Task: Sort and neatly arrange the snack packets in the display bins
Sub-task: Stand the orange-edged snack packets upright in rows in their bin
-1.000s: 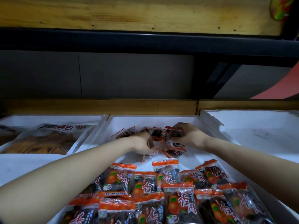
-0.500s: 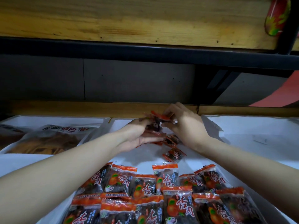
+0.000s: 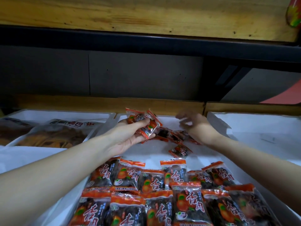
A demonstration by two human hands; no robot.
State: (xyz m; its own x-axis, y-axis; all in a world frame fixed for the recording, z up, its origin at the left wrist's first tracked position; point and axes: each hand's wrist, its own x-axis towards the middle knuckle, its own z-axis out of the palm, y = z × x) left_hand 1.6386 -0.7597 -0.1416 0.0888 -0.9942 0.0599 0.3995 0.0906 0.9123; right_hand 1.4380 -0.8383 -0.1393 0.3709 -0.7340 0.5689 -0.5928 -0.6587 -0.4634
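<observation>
At the back of the middle bin [image 3: 151, 151], the left hand [image 3: 128, 137] lies palm up, its thumb and fingers curled round a bunch of packets [image 3: 143, 123]. The right hand [image 3: 197, 128] hovers just beside it over a loose heap of packets [image 3: 169, 136] on the bin's floor; it is too blurred to tell whether its fingers pinch anything. Neat rows of packets [image 3: 162, 193] fill the bin's front, under both forearms.

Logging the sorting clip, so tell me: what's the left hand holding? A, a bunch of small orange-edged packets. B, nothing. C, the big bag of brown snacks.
A: the left hand grips several small orange-edged packets above the middle bin, while the big bag lies apart in the left bin.
</observation>
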